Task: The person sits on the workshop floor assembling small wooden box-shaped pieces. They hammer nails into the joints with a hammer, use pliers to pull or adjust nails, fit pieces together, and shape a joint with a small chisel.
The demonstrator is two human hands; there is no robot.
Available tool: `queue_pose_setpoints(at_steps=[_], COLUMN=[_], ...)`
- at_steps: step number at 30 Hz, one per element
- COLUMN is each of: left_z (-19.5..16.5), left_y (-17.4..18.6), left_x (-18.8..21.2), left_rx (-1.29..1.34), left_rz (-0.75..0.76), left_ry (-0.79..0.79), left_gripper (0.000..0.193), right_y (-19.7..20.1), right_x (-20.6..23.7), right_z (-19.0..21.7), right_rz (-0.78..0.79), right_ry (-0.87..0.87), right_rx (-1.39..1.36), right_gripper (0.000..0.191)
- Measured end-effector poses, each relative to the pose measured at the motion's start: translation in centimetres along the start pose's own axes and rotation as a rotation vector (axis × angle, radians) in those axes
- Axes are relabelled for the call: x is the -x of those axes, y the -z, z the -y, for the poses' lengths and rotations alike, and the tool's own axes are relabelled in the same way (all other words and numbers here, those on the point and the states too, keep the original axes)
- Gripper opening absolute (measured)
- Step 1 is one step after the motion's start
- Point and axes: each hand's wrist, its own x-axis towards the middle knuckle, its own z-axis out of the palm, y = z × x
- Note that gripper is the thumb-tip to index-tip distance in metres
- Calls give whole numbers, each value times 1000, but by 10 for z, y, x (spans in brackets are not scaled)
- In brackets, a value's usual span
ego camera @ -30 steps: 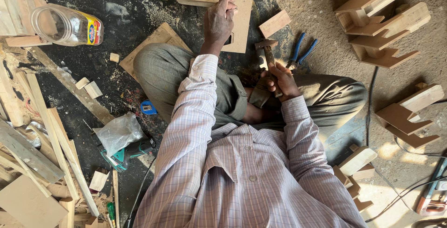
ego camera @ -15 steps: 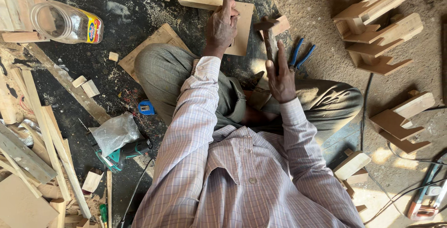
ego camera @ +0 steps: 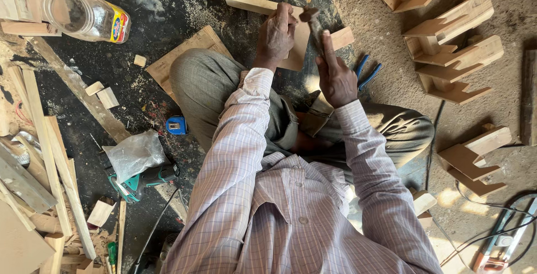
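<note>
Hammer lowered, fingers wrapping handle

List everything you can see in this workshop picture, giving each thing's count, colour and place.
Flat pale wooden board: one, under the left hand.
Dark-headed hammer: one, in the right grip.
Blue-handled pliers: one, floor right of the hands.
Clear plastic jar: one, lying top left.
Small blue tape measure: one, beside the knee.
Teal power tool: one, partly under a grey plastic bag.
Notched pale wooden assemblies: several, stacked right.
Long wooden strips: many, left edge.
Left hand: pressing the board.
Right hand: gripping the hammer.
</note>
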Motion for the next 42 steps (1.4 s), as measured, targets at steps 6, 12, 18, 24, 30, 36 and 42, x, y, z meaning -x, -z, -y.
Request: queue_pose_setpoints(at_steps=[6,12,18,24,30,36,42], left_z=[-3,-1,1,1,3,1,2], left_y=[3,1,0,0,-2,1,-1], left_x=[0,0,-1,0,-2,-1,-2], left_rx=[45,3,22,48,34,72,76], left_rz=[30,22,11,8,-10,42,64], left_ry=[42,41,34,54,33,78,77], left_gripper=[39,35,35,37,38,37,38], right_y=[1,0,0,0,-3,-3,0], right_x=[1,0,1,-1,-3,2,0], right_z=[3,5,9,12,12,12,9], right_rz=[61,-144,-22,68,-137,-141,55], right_ry=[-43,36,-6,-88,60,27,-70], right_rx=[50,-52,-27,37,-42,-136,-109], right_gripper=[61,59,60,60,54,56,61])
